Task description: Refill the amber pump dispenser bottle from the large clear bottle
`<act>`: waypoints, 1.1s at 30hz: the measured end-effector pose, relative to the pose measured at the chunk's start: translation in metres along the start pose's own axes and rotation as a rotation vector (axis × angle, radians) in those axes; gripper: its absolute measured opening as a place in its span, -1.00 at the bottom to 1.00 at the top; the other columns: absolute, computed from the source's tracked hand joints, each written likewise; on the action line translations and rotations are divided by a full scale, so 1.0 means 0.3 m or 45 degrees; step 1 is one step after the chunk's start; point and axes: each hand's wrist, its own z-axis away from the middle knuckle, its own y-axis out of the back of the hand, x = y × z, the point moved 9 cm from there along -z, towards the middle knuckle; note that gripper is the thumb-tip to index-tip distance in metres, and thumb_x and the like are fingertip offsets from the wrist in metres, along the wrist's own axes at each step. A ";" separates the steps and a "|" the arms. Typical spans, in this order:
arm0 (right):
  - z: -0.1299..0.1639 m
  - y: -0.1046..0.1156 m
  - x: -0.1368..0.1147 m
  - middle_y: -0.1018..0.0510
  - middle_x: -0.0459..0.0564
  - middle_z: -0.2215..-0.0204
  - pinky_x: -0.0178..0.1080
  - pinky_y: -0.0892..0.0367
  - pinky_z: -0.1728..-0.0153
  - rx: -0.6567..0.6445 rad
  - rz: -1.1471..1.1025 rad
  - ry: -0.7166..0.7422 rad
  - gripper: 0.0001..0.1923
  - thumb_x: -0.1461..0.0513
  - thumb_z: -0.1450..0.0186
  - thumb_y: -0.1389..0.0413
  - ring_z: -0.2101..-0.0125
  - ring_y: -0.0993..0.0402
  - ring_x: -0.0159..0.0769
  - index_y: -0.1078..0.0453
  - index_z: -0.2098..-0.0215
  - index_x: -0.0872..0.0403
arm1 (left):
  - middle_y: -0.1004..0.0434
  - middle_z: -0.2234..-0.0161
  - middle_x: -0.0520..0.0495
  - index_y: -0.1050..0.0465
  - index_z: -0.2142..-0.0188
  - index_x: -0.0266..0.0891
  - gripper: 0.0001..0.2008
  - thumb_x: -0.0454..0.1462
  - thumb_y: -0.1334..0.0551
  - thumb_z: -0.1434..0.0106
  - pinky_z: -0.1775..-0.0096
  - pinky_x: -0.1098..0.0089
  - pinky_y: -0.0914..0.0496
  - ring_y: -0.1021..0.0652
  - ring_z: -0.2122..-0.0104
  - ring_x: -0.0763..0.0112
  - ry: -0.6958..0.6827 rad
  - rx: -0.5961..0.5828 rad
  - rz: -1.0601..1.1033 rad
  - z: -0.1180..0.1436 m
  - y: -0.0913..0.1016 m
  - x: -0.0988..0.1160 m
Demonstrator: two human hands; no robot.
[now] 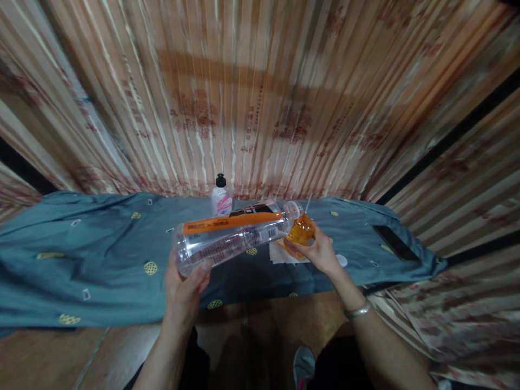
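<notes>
Head view: left hand [182,287], fingers gripping the base of a clear plastic bottle [233,238], tilted above the teal cloth [109,260], neck at the amber container [301,230]. Right hand [323,252]: fingers curled round that container. Neck contact: can't tell. I'd steady the container, align mouths, tip slowly.

We see a glossy plastic bottle [233,234], a shiny cup [300,232], a smooth metal bangle [358,311] and matt, wrinkled cloth [109,244].

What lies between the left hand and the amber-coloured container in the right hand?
The head view shows a clear, orange-labelled bottle there; the left hand grips its base end, its mouth at the top of the amber-coloured container.
</notes>
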 end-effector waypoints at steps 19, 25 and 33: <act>0.004 0.006 -0.005 -0.75 0.16 0.01 0.07 -0.58 -0.02 0.016 0.048 -0.022 -0.23 -0.07 -0.09 -0.43 0.00 -0.70 0.15 -0.45 -0.18 0.05 | -0.44 0.51 0.14 -0.43 -0.05 -0.17 -0.19 -0.04 -0.64 0.17 0.66 0.55 -0.17 -0.28 0.65 0.58 0.076 0.044 0.044 0.005 0.011 -0.016; 0.000 -0.002 -0.006 -0.76 0.08 0.02 0.03 -0.58 -0.01 -0.010 0.030 0.002 -0.30 0.01 -0.11 -0.43 0.01 -0.71 0.10 -0.46 -0.18 -0.03 | -0.47 0.51 0.13 -0.44 -0.05 -0.19 -0.13 -0.05 -0.64 0.25 0.68 0.56 -0.17 -0.31 0.67 0.57 0.053 0.130 0.039 0.010 0.009 0.012; -0.011 -0.011 -0.006 -0.74 0.11 -0.02 0.06 -0.57 -0.03 0.001 0.056 0.052 -0.28 0.02 -0.10 -0.42 0.00 -0.70 0.11 -0.46 -0.20 -0.01 | -0.45 0.52 0.10 -0.46 0.16 -0.24 -0.30 -0.06 -0.64 0.25 0.69 0.57 -0.10 -0.28 0.68 0.61 -0.025 0.157 0.043 0.009 -0.011 0.062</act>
